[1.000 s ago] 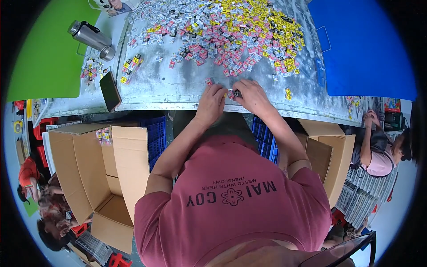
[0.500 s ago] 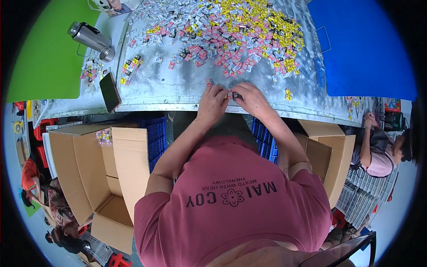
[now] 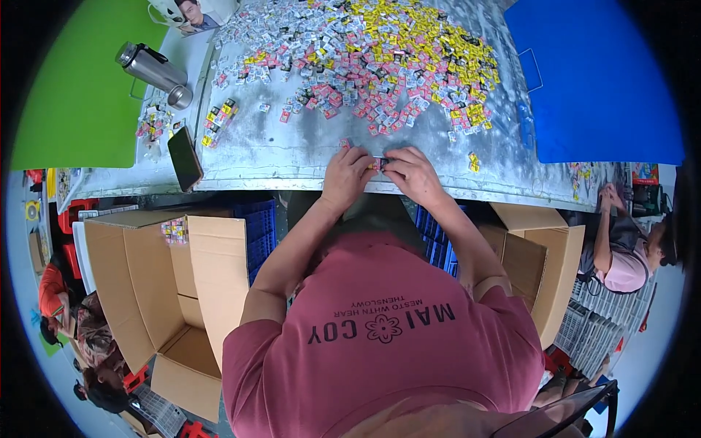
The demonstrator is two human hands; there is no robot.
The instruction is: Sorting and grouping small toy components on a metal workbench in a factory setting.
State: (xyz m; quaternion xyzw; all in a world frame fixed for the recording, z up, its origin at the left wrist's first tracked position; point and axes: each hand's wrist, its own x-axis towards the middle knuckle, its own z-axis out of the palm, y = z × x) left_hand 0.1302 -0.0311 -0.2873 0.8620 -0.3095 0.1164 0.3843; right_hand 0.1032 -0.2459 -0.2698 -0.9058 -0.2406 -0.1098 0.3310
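Observation:
At the near edge of the table (image 3: 292,157), my left hand (image 3: 346,175) and my right hand (image 3: 416,175) face each other with fingertips pinched together. Between them is a short row of small printed square pieces (image 3: 377,165), partly pink and partly dark; fingers cover much of it. One loose pinkish piece lies just beyond my left fingers. Farther back spreads a big heap of the same square pieces (image 3: 380,80), in white, pink, yellow and black. A few yellow pieces (image 3: 474,161) sit apart, right of my right hand.
To the left are a phone (image 3: 185,159), a steel flask (image 3: 152,66), and a neat block of pieces (image 3: 219,123). Green (image 3: 80,95) and blue (image 3: 595,80) panels flank the table. Open cardboard boxes (image 3: 139,292) (image 3: 558,270) stand on both sides below. Other people sit at left and right.
My right fingers have closed in more on the row of pieces, and the dark piece now sits between both hands. The view has shifted slightly.

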